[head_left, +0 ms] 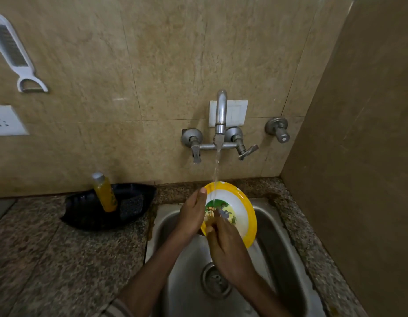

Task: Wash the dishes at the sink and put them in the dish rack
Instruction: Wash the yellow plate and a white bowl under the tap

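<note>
A yellow-rimmed white plate (pixel 240 203) with a cartoon picture is tilted upright over the steel sink (pixel 287 255), under running water from the wall tap (pixel 221 115). My left hand (pixel 192 213) grips the plate's left rim, thumb along the edge. My right hand (pixel 226 245) lies across the plate's face, fingers rubbing the wet picture area. The stream lands on the plate's top and runs down its centre.
A black tray (pixel 84 216) on the granite counter left of the sink holds a yellow soap bottle (pixel 105 193) and a dark scrub pad (pixel 131 206). A white grater (pixel 14 52) hangs on the wall at the upper left. A side wall closes the right. The drain (pixel 215 282) sits below my hands.
</note>
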